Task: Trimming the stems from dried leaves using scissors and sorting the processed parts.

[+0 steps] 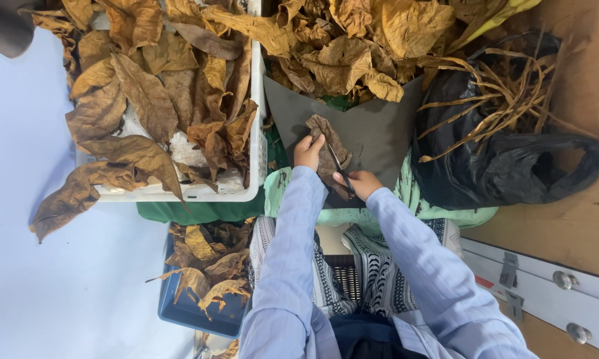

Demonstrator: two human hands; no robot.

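Note:
A crumpled dry brown leaf (327,139) lies on a dark grey board (379,129) in front of me. My left hand (307,153) pinches the leaf's left edge. My right hand (358,183) grips a thin dark blade (337,165) that lies across the leaf's lower part. Both arms are in pale blue sleeves. The board rests over a mint green cloth (412,199) on my lap.
A white crate (200,193) heaped with dry brown leaves stands at the left. More leaves (353,46) are piled beyond the board. A black plastic bag (512,159) with pale leaf stems sits at the right. A blue tray (186,312) of leaves lies below left.

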